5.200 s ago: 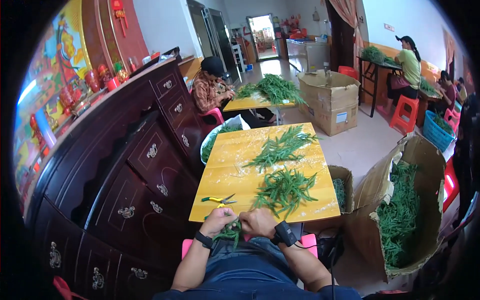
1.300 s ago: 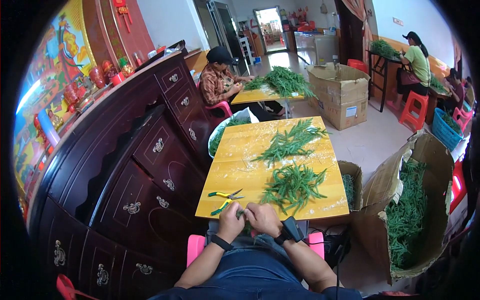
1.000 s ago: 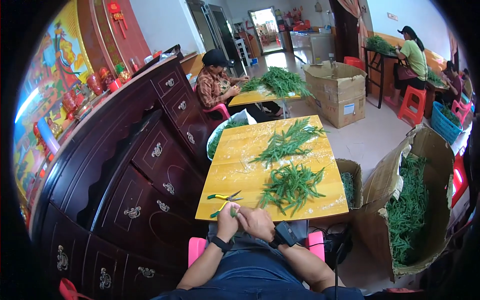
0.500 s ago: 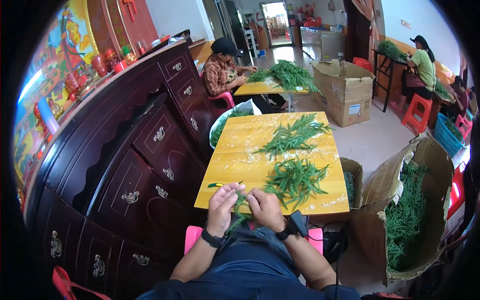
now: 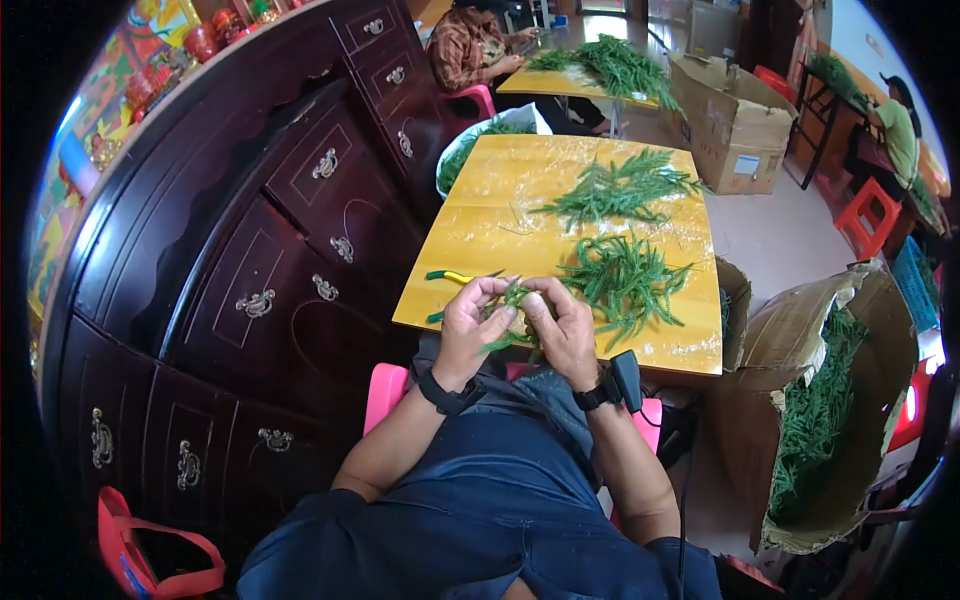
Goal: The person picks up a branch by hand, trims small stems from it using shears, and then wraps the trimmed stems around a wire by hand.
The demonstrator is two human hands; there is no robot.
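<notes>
Over the near edge of the yellow table, my left hand and my right hand come close together. Both are closed on a feathery green sprig, whose lower end hangs below the fingers. Just beyond my left hand lies a pair of pliers or cutters with green and yellow handles. Right of my hands sits a loose pile of curled green sprigs. Farther back, a second pile of flatter green sprigs is spread on the tabletop.
A dark wooden cabinet stands close on my left. To my right is a torn cardboard box holding greenery. A white bag of greenery sits behind the table's left corner. Two people work at other tables; another box stands between them.
The view has tilted down and the table sits higher in the picture. My hands have drawn closer together around the sprig, and more of the pliers or cutters shows.
</notes>
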